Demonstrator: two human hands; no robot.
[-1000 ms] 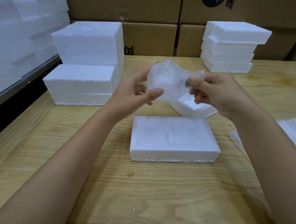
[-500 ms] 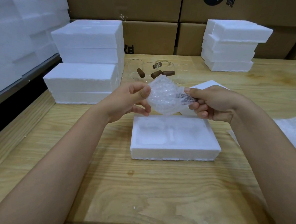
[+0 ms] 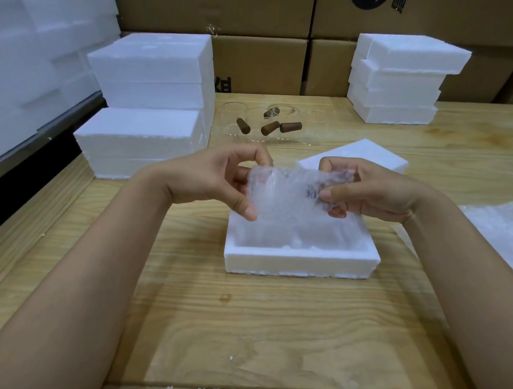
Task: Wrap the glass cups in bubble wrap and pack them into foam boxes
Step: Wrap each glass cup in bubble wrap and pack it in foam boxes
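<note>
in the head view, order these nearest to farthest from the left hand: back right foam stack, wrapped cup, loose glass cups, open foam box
1. wrapped cup, gripped by the left hand
2. open foam box, just below
3. loose glass cups, behind on the table
4. back right foam stack, farthest back

No legible text anywhere. Cardboard box (image 3: 259, 65) behind open foam box (image 3: 301, 260): black printed mark (image 3: 224, 84) at lower left corner, half hidden, unreadable. Upper cardboard boxes (image 3: 214, 7) farther behind foam box: dark logos cut off by frame top, unreadable.
</note>
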